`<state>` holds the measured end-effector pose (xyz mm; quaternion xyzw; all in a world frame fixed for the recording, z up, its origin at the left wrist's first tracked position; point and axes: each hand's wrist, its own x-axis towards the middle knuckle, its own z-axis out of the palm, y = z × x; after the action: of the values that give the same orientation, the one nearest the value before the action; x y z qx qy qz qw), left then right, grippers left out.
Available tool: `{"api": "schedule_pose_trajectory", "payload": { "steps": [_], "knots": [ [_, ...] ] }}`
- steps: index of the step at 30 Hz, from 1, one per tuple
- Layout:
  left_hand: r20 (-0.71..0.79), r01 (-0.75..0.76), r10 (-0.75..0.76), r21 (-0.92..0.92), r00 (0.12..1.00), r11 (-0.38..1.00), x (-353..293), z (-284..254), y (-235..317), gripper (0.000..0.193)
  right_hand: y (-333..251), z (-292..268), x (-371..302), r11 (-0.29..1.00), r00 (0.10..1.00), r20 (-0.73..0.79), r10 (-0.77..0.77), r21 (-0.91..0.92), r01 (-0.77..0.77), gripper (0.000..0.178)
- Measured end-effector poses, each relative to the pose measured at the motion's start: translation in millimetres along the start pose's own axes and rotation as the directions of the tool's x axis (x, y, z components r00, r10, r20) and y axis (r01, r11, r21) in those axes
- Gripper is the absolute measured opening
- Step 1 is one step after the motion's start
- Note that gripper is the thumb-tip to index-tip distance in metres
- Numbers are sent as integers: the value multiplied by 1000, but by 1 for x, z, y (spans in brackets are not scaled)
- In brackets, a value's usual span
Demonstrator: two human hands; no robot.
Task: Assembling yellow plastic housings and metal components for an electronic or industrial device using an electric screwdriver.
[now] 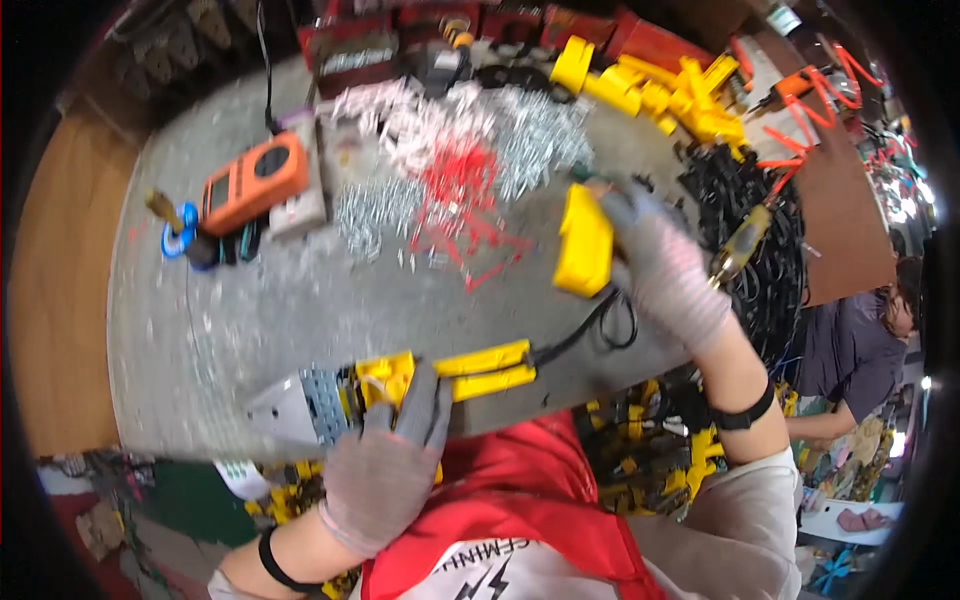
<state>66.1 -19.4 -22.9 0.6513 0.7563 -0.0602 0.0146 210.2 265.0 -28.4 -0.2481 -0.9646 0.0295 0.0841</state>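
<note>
A corded tool with a yellow plastic body (487,369), a perforated metal section and a grey pointed plate (283,411) lies near the bench's front edge. My gloved left hand (385,482) rests at its middle, thumb and fingers closed on the yellow housing there. The body's rear part lies open as two long yellow strips, with a black cord (585,328) leaving its end. Above the bench, to the right of the tool, my gloved right hand (662,262) is closed around a yellow plastic cover (583,243). Motion blurs this hand, and part of its fingers is hidden.
Piles of metal screws (540,135), white parts (420,125) and red parts (465,185) cover the bench's back. An orange meter (254,182) stands left. Yellow housings (690,95), black cords (745,200) and a hanging screwdriver (742,243) are right. Another person (850,345) sits beyond.
</note>
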Motion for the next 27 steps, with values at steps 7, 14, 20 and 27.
{"api": "schedule_pose_trajectory", "payload": {
  "steps": [7, 14, 20, 27],
  "knots": [
    [-44, -14, 15, 24, 999, 1000, 0, 11, -2, 54, 18, 18, 9, 989, 956, -273, 104, 129, -70, 46],
    [-25, 26, -26, -6, 999, 1000, -3, 17, -1, 53, -98, 2, -34, 386, 920, -143, 364, 923, -9, 46],
    [-204, -15, 18, 19, 979, 1000, -2, 22, -2, 37, -118, 11, -43, 366, 948, -40, 316, 927, -83, 54],
    [-51, 4, -14, -187, 999, 982, -10, 33, 1, 44, -128, 27, -39, 491, 997, -59, 41, 871, 31, 52]
  ]
}}
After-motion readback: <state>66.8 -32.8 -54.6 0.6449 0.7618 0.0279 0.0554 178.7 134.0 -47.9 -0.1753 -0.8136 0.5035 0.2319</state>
